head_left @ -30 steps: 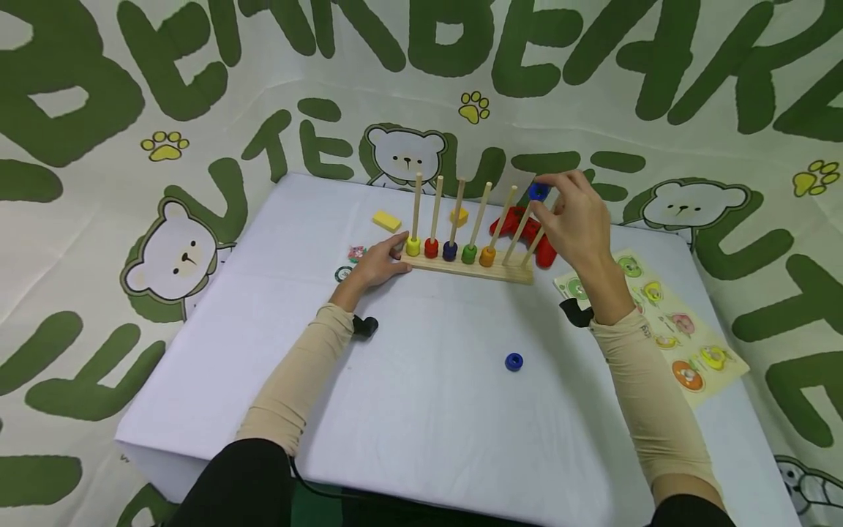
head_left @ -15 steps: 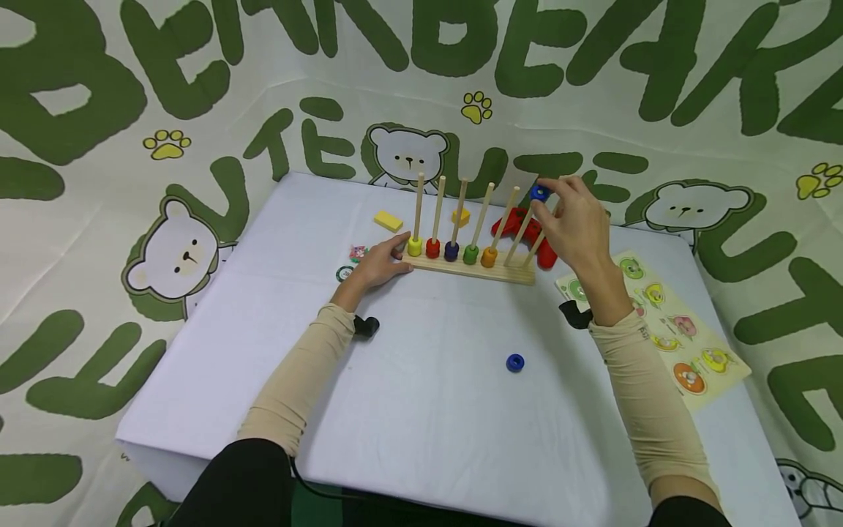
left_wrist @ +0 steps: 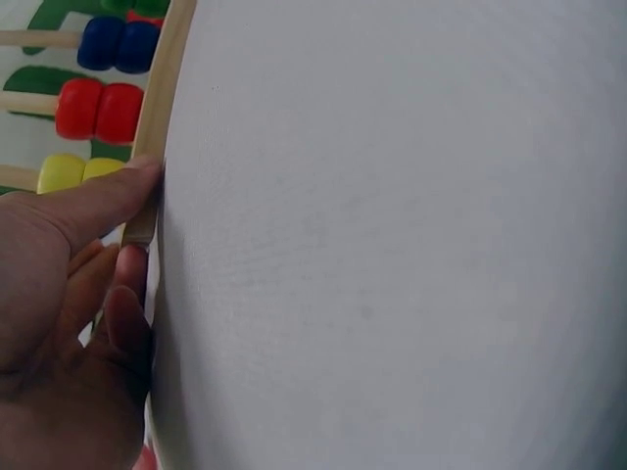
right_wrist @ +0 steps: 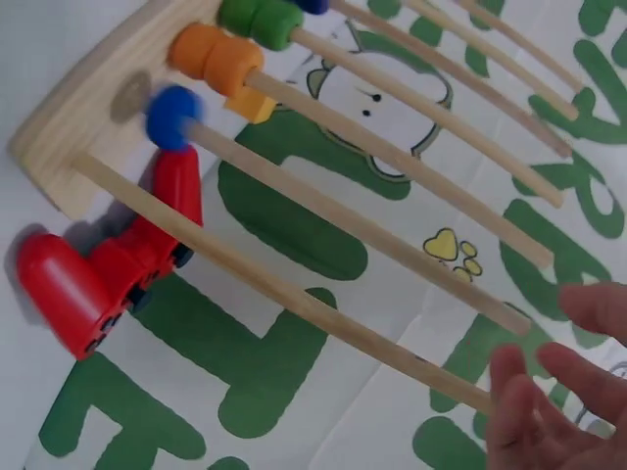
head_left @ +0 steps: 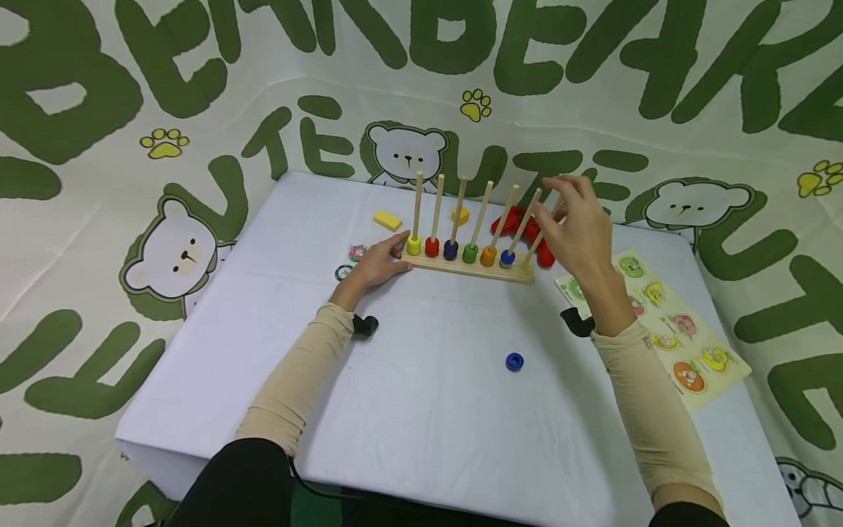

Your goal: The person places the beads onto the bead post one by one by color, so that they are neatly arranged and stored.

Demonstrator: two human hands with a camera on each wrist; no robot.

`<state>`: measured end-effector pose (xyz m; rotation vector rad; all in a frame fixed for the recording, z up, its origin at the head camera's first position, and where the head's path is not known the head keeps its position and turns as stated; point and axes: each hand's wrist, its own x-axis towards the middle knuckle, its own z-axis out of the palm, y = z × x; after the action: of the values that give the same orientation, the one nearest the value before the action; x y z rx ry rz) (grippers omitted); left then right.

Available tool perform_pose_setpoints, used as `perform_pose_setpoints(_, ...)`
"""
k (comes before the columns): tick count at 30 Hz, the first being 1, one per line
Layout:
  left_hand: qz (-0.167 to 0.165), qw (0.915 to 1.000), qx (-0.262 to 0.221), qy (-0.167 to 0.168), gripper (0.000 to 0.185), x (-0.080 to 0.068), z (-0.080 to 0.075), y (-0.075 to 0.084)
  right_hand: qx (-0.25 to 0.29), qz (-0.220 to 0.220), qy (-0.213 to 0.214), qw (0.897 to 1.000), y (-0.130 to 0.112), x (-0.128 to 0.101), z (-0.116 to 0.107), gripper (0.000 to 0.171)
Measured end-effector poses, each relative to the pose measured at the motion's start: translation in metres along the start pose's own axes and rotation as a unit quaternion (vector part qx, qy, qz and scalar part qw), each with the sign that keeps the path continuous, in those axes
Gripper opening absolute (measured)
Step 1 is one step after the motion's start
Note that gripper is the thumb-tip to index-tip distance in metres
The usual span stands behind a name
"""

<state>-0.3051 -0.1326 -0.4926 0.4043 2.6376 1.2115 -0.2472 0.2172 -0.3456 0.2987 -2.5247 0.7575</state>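
Observation:
In the head view, a wooden bead rack (head_left: 477,272) stands on the white table with a row of upright pegs. My left hand (head_left: 378,265) grips its left end, thumb on the front edge of the base in the left wrist view. Yellow (head_left: 413,246), red (head_left: 431,247), dark blue, green and orange (head_left: 488,256) beads sit low on their pegs. On the peg right of orange, a single blue bead (right_wrist: 174,117) is near the base, slightly blurred. My right hand (head_left: 579,227) holds nothing, thumb and fingers parted beside that peg's top. Another blue bead (head_left: 514,367) lies on the table in front.
Behind the rack's right end lies a red game controller (head_left: 546,252). Yellow blocks (head_left: 387,220) are at the back. A board with printed pictures (head_left: 691,329) lies on the right, under the right arm. Small round and pink pieces (head_left: 356,252) lie left of the rack.
My right hand has let go of the blue bead at the top of the peg, and the bead has dropped down it. My left hand has stayed on the rack's end.

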Motion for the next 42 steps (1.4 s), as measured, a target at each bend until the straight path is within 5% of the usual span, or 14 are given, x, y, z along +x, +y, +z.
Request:
perform_pose_setpoints(2, -0.003, 1.0000, 0.002, 0.000, 0.078, 0.000, -0.001, -0.001, 0.011, -0.016, 0.010, 1.000, -0.002, -0.008, -0.003, 0.036)
perform_pose_setpoints(4, -0.008, 1.0000, 0.003, -0.001, 0.079, 0.000, -0.004, -0.001, 0.012, -0.024, -0.026, 0.999, -0.005, -0.019, -0.006, 0.031)
perform_pose_setpoints(7, -0.013, 0.9999, 0.002, 0.002, 0.079, -0.001, -0.009, -0.001, -0.004, -0.016, -0.175, 0.984, -0.008, -0.037, -0.010, 0.027)
perform_pose_setpoints(9, -0.016, 0.9999, 0.002, 0.005, 0.079, -0.001, -0.012, -0.001, -0.024, -0.008, -0.304, 0.952, -0.007, -0.048, -0.009, 0.027)
perform_pose_setpoints(11, -0.016, 0.9999, 0.000, 0.006, 0.079, -0.001, -0.014, -0.002, -0.036, 0.003, -0.413, 0.910, -0.006, -0.060, -0.005, 0.029)
perform_pose_setpoints(14, -0.015, 0.9999, 0.000, 0.002, 0.079, -0.001, -0.014, -0.003, -0.036, 0.018, -0.507, 0.861, -0.001, -0.079, 0.005, 0.030)
perform_pose_setpoints(16, -0.014, 0.9999, -0.001, 0.001, 0.078, -0.001, -0.013, -0.005, -0.026, 0.028, -0.532, 0.846, 0.003, -0.091, 0.011, 0.030)
perform_pose_setpoints(18, -0.010, 0.9999, -0.003, 0.002, 0.078, 0.000, -0.012, -0.005, -0.013, 0.034, -0.538, 0.842, 0.005, -0.101, 0.016, 0.030)
perform_pose_setpoints(23, -0.002, 1.0000, 0.004, -0.002, 0.079, 0.002, -0.009, -0.003, 0.017, 0.021, -0.525, 0.851, 0.008, -0.116, 0.021, 0.024)
perform_pose_setpoints(30, -0.004, 0.9999, 0.011, -0.005, 0.079, 0.005, -0.006, -0.001, 0.017, -0.003, -0.479, 0.878, 0.012, -0.111, 0.020, 0.018)
perform_pose_setpoints(35, -0.007, 0.9999, 0.008, -0.003, 0.079, 0.004, -0.005, -0.002, 0.022, -0.024, -0.387, 0.922, 0.008, -0.084, 0.008, 0.023)
perform_pose_setpoints(39, -0.008, 0.9999, 0.006, -0.007, 0.079, 0.003, -0.002, -0.003, 0.021, -0.051, -0.252, 0.966, 0.005, -0.057, -0.005, 0.028)
perform_pose_setpoints(42, -0.004, 1.0000, 0.003, -0.006, 0.078, 0.002, 0.001, -0.003, 0.016, -0.073, -0.138, 0.988, 0.003, -0.038, -0.011, 0.030)
